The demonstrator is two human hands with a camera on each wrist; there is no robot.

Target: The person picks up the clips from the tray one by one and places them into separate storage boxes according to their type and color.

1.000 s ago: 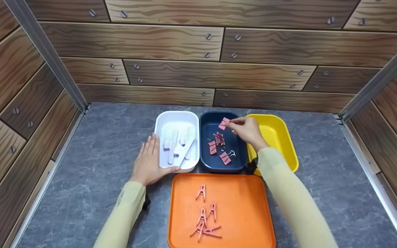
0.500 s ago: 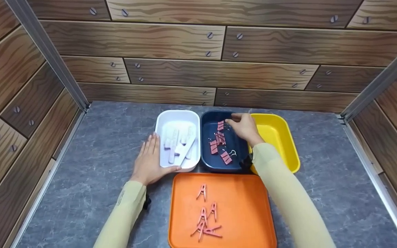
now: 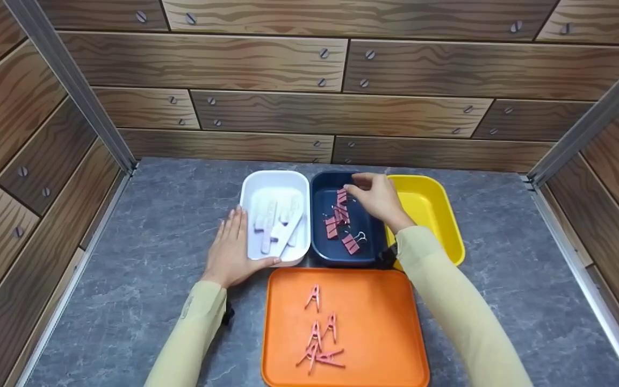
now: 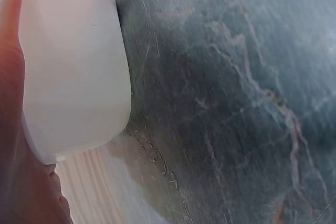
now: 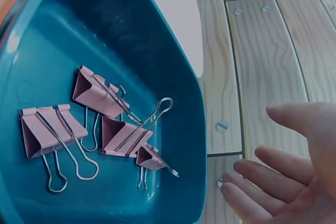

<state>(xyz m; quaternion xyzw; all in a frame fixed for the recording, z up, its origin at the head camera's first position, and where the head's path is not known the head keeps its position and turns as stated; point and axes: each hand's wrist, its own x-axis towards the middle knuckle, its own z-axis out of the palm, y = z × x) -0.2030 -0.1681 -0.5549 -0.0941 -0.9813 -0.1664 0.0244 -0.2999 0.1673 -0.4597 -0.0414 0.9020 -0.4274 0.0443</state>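
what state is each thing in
white tray: upright, uncovered
pale pieces: loose, inside white tray
blue tray: upright, uncovered
binder clips: loose, inside blue tray
yellow tray: upright, partly hidden
orange tray: flat
clothespins: loose, on orange tray
left hand: touching white tray
right hand: open

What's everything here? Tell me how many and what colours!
White bin: one, white, back left.
Blue bin: one, dark blue, back middle.
Yellow bin: one, yellow, back right.
Orange tray: one, orange, in front.
Pale pieces: several, count unclear, whitish, in white bin.
Binder clips: four, pink, in blue bin.
Pegs: five, pink, on tray.
Table: one, grey, underneath.
Walls: three, brown, back and sides.
Metal posts: two, grey, wall corners.
Wrist pieces: two, black, at cuffs.
Sleeves: two, pale yellow, both arms.
Left hand: one, against white bin.
Right hand: one, over blue bin.
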